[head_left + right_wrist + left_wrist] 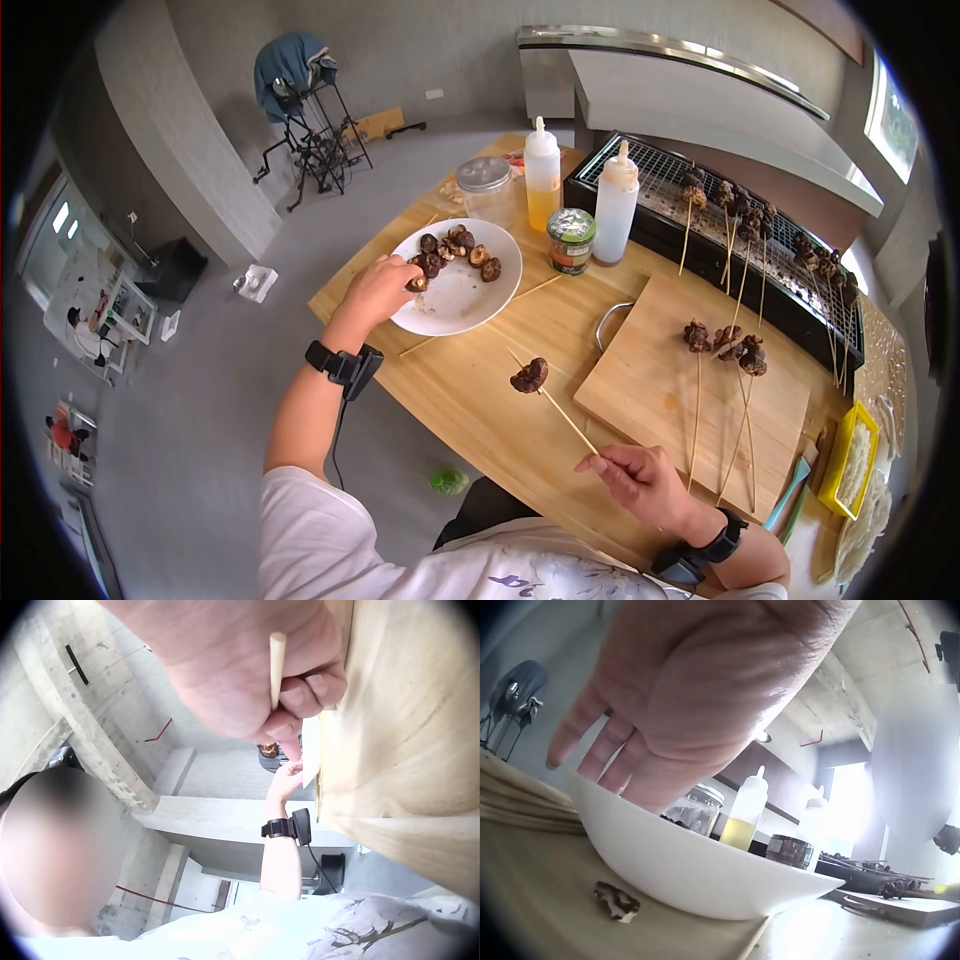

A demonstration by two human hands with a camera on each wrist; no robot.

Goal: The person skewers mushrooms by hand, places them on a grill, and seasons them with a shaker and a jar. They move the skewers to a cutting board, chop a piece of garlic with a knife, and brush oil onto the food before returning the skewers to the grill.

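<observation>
A white bowl holds several dark mushrooms. The left hand reaches over its near left rim, fingertips at a mushroom; in the left wrist view the hand hangs over the bowl, fingertips hidden behind the rim. The right hand grips a wooden skewer near its lower end, with one dark mushroom threaded near the tip. From the right wrist view, the curled fingers of the right hand hold the skewer.
Loaded skewers lie on the cutting board and across the grill. Two squeeze bottles, a jar and a small can stand behind the bowl. At the right are a brush and a yellow tray.
</observation>
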